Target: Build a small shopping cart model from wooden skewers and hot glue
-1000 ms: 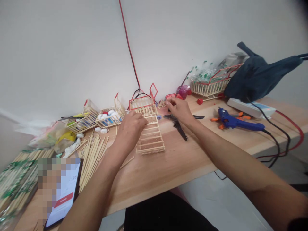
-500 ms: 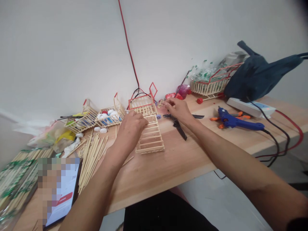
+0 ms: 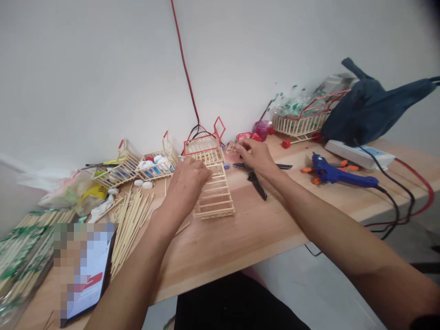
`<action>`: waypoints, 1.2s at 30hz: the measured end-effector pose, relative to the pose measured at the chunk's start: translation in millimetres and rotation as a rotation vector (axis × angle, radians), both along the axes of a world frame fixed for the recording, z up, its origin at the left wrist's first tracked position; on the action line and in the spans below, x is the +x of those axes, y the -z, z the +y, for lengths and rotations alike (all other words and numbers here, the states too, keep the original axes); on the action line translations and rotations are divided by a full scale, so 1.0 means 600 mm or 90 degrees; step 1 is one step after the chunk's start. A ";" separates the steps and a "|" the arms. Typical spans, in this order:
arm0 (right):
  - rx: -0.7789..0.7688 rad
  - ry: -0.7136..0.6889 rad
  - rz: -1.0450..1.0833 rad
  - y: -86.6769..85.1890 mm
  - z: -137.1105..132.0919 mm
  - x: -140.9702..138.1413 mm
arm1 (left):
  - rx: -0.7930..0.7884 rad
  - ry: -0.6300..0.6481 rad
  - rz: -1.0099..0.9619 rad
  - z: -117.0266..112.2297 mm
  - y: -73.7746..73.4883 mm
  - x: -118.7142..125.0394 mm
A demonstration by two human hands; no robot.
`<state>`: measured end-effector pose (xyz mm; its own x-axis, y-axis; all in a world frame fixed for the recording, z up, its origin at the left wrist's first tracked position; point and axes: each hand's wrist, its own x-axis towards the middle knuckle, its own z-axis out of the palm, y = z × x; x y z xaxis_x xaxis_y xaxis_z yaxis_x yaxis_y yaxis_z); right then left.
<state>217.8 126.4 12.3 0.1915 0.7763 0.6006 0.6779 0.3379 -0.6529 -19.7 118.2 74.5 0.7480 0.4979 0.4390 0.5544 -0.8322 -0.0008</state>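
Note:
A ladder-like frame of pale wooden sticks [image 3: 216, 198] lies on the table in front of me. My left hand [image 3: 191, 178] is closed over its upper left side, fingers curled down at the far rungs. Just past that frame sits a small stick basket with a red rim [image 3: 202, 145]. My right hand [image 3: 255, 154] is over the table to the right, its fingertips pinched together beside a few small tan scraps [image 3: 229, 147]. Whatever is between those fingertips is too small to make out. Black pliers [image 3: 256, 182] lie beneath the right wrist, partly covered by it.
Loose sticks [image 3: 132, 224], a tablet [image 3: 91, 275] and bundled sticks [image 3: 30, 247] lie at left. Two stick baskets, one holding bottle caps [image 3: 160, 166], stand behind. At right are a blue glue gun [image 3: 340, 173], a white power strip [image 3: 359, 153] with cables, and a dark blue bag [image 3: 371, 110].
Both hands stay in nearly the same places and poses. The view has shifted very slightly; no object has visibly moved.

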 end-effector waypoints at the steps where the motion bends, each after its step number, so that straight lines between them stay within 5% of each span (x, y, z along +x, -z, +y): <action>1: 0.004 0.006 -0.002 -0.002 -0.001 0.000 | 0.001 0.000 -0.017 -0.002 -0.004 -0.006; 5: 0.036 0.017 0.003 -0.013 -0.010 0.004 | 0.029 -0.078 -0.210 -0.008 -0.013 -0.045; 10: 0.088 -0.019 -0.022 -0.049 -0.042 -0.017 | -0.008 -0.221 -0.389 0.004 0.024 -0.091; 15: 0.052 -0.135 -0.224 -0.091 -0.081 -0.079 | -0.084 -0.272 -0.371 0.024 0.058 -0.107; 21: 0.018 -0.174 -0.447 -0.085 -0.077 -0.120 | -0.110 -0.282 -0.341 0.024 0.062 -0.113; 36: -0.065 -0.189 -0.529 -0.085 -0.052 -0.138 | -0.155 -0.285 -0.313 0.035 0.082 -0.116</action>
